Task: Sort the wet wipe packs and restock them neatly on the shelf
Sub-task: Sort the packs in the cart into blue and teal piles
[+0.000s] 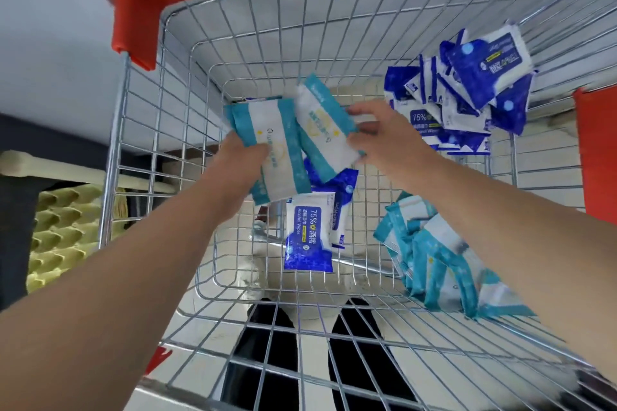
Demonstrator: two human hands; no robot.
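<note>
Below, a dark-blue pack [309, 232] reads "75%" and "Alcohol Wipes".

Left hand [238, 157] grips teal packs [267, 150]; right hand [384, 133] holds another teal pack [325, 130] above wire cart [187, 83].

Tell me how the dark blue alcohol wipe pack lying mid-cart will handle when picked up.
The blue alcohol wipe pack looks like a soft pouch, so it will probably flex. Its glossy film may be slippery. Lying flat on the cart wires, it shouldn't roll.

free: bare cart floor [233, 264] at 7 o'clock | blocked: dark-blue pile [457, 100] at 2, teal pile [434, 264] at 4, my blue pack [309, 232] centre | wire walls [173, 130] all round
</note>
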